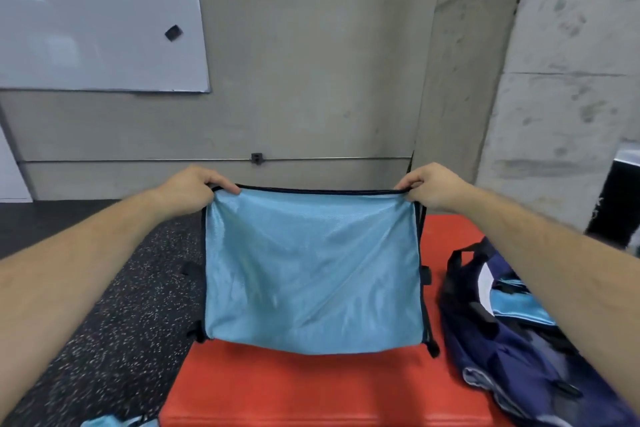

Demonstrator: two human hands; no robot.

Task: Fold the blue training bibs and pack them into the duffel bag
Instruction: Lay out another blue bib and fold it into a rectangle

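1. The left hand (194, 189) pinches the top left corner of a light-blue bib (311, 270), fingers curled over its dark edge. The right hand (433, 191) pinches the top right corner the same way.
2. Between them the bib hangs as a flat, stretched rectangle, held up in the air. Its lower edge is just above or brushing the red bench (294, 392); I cannot tell which.
3. The duffel bag (512, 357) lies open on the right end of the bench, beside the hanging bib but apart from it. A second bib (519, 308), folded, shows inside the opening, so at least one seems packed.
4. A scrap of blue cloth (110, 421) peeks in at the bottom left edge, by the floor (121, 322). It may be another bib waiting, though too little shows to be sure.
5. My reading is that the job is partway done. This bib looks doubled over once, judging by the straps at its sides. It probably wants another fold before it goes into the bag.
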